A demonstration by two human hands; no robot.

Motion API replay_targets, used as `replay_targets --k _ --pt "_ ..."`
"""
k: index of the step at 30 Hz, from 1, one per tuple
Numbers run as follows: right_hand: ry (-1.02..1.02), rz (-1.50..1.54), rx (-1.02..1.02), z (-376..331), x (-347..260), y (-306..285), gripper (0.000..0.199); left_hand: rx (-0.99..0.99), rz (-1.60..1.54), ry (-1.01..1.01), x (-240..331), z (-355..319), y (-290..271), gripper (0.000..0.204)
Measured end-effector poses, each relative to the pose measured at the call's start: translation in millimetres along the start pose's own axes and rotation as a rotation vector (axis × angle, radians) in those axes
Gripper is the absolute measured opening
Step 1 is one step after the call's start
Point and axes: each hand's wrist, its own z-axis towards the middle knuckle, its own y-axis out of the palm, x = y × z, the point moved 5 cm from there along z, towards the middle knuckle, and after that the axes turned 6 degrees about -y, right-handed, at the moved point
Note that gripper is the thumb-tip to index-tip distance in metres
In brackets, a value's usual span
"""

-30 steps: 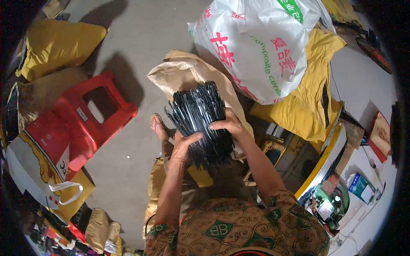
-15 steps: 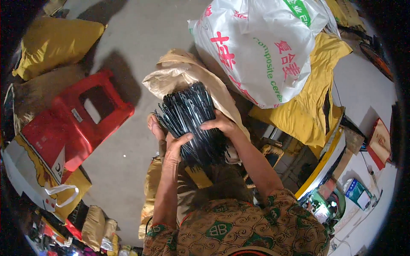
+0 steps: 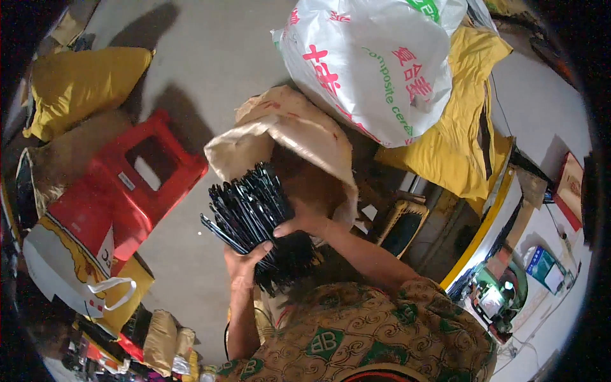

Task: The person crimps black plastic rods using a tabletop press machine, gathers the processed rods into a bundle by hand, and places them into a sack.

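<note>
A thick bundle of thin black rods (image 3: 251,210) is held between both hands, its far ends fanned toward the upper left. My left hand (image 3: 245,262) grips it from below. My right hand (image 3: 305,224) clasps it from the right side, over the top. Right behind the bundle gapes an open brown paper sack (image 3: 299,137), its mouth turned toward me. My patterned sleeves fill the lower middle of the view.
A red plastic stool (image 3: 137,184) lies on the grey floor to the left, with a yellow sack (image 3: 83,83) beyond it and a white printed bag (image 3: 70,261) below. A big white printed sack (image 3: 369,63) and yellow cloth (image 3: 464,134) sit at upper right.
The bundle has tilted and moved left and down, away from the sack's mouth. Both hands kept their grip and shifted with it.
</note>
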Motion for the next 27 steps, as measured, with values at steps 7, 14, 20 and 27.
replay_targets --k 7,14,20,27 --pt "0.114 0.223 0.114 -15.5 60.0 -15.6 0.063 0.047 0.13 0.034 -6.6 11.7 11.1 0.058" --pt "0.099 0.468 0.279 -35.8 73.0 -6.0 0.058 0.055 0.478 -0.001 -18.8 14.8 7.2 0.071" --pt "0.228 0.677 0.233 -57.9 91.3 13.0 0.045 0.036 0.741 -0.081 -18.6 17.0 3.4 0.072" --pt "0.195 1.146 0.386 -63.7 105.6 15.6 0.035 -0.296 0.758 -0.375 -2.1 48.0 65.3 0.047"
